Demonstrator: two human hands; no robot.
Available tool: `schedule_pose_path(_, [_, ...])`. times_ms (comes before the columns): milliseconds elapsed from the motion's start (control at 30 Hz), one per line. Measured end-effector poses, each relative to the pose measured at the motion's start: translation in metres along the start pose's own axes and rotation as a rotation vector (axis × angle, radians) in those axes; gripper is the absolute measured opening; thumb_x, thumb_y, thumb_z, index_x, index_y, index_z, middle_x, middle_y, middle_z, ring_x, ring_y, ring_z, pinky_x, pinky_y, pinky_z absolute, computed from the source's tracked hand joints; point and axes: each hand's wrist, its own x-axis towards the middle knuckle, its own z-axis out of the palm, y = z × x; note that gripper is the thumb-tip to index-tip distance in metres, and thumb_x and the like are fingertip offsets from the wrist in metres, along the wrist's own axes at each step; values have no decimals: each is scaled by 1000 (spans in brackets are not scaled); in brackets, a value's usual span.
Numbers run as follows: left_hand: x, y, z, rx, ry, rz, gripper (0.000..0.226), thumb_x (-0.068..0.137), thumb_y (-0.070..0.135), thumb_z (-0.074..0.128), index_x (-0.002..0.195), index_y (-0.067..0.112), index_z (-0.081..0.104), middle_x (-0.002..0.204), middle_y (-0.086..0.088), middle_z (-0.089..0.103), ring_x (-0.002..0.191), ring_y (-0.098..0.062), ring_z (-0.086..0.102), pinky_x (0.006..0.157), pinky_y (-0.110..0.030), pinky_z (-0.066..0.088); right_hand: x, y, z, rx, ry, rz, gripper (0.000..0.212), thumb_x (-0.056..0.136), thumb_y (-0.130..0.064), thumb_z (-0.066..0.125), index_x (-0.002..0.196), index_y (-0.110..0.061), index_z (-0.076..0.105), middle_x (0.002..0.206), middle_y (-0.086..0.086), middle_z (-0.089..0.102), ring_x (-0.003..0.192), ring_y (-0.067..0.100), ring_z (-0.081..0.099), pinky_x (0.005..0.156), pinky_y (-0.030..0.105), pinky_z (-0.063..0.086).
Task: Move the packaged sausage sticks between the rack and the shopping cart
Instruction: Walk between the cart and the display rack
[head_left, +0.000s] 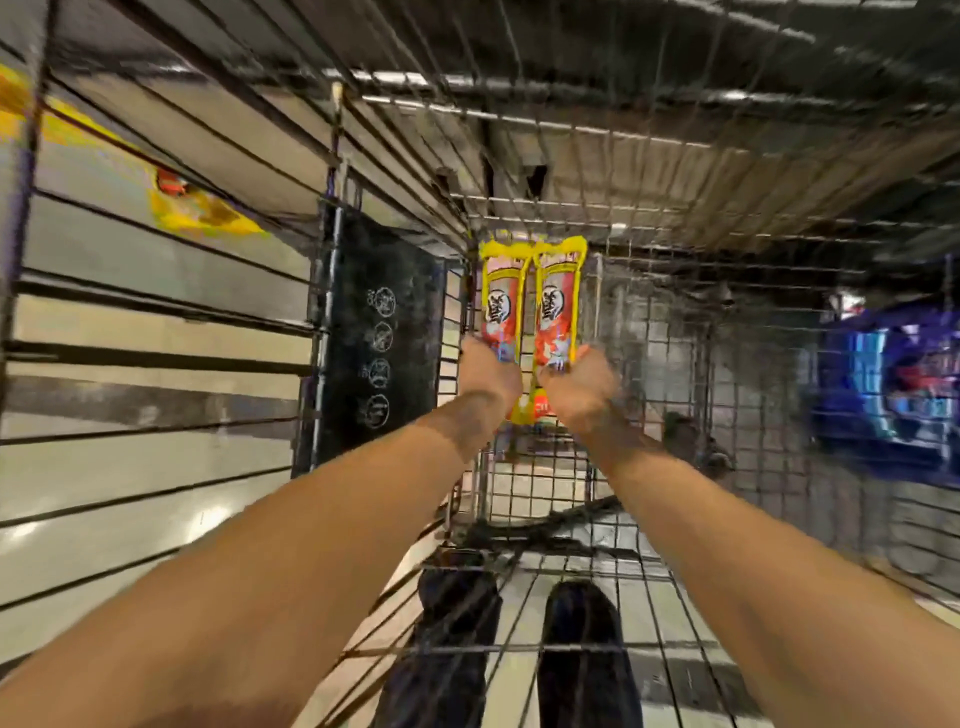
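At frame centre, the left hand (488, 376) is gripping the left package (500, 304) of sausage sticks and the right hand (579, 387) is gripping the right package (558, 306), both upright in front of the shopping cart (670, 395) mesh. Risk: the free upper ends snagging on the wires.

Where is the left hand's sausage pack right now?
Head view, centre: the left hand holds the sausage pack upright beside a matching pack in the right hand, just right of the black sign panel, in front of wire mesh.
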Motion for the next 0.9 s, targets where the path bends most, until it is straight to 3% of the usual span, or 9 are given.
schedule_pose_path(100, [6, -4, 9, 26, 61, -5, 35, 93, 12, 52, 125, 4, 39, 123, -18, 58, 112, -36, 58, 93, -42, 49, 3, 8, 6, -23, 21, -42, 41, 87, -36, 66, 117, -13, 49, 109, 12, 65, 103, 32, 62, 76, 30, 43])
schedule_pose_path(233, [7, -3, 16, 26, 77, 48, 37, 91, 9, 55, 124, 5, 40, 126, -18, 55, 112, -35, 57, 96, -46, 49, 16, 14, 11, 2, 21, -81, 41, 85, -39, 69, 112, -19, 47, 101, 7, 66, 91, 29, 65, 71, 32, 49])
schedule_pose_path(367, [12, 0, 13, 33, 82, 141, 43, 87, 8, 61, 125, 4, 43, 127, -17, 54, 114, -33, 56, 98, -46, 48, 19, 14, 14, 8, 5, -91, 39, 85, -39, 68, 111, -20, 48, 98, 5, 68, 90, 28, 66, 77, 41, 56])
schedule_pose_path(567, [7, 2, 11, 90, 71, 130, 45, 87, 16, 63, 125, 6, 42, 126, -15, 52, 114, -32, 54, 98, -45, 48, 20, 17, 10, 53, -49, -66, 40, 87, -38, 65, 120, -20, 51, 102, 2, 67, 91, 25, 65, 75, 36, 53])
schedule_pose_path(667, [3, 5, 5, 204, 42, 95, 47, 89, 22, 60, 129, 8, 40, 128, -14, 50, 116, -33, 53, 97, -46, 48, 17, 26, -3, 23, -100, -43, 52, 89, -48, 60, 131, -20, 49, 118, 3, 65, 105, 27, 62, 81, 32, 48])
schedule_pose_path(767, [-8, 9, -10, 243, -62, 122, 47, 89, 23, 59, 130, 13, 40, 126, -12, 51, 107, -31, 58, 92, -46, 53, 5, 40, -26, 29, -171, 4, 52, 91, -47, 58, 133, -19, 48, 130, 5, 58, 118, 31, 56, 95, 38, 46])
schedule_pose_path(833, [-22, 18, -25, 241, -109, 196, 47, 90, 18, 60, 132, 15, 41, 127, -9, 49, 102, -29, 60, 91, -42, 54, -6, 44, -48, 16, -186, 33, 42, 91, -42, 58, 127, -22, 52, 127, 4, 60, 110, 29, 59, 94, 38, 50])
schedule_pose_path(900, [-43, 31, -40, 273, -142, 263, 47, 90, 16, 58, 135, 16, 43, 126, -9, 50, 99, -28, 61, 85, -36, 53, -23, 46, -79, -61, -174, 42, 33, 92, -38, 57, 121, -23, 55, 118, -2, 60, 92, 22, 61, 78, 27, 50])
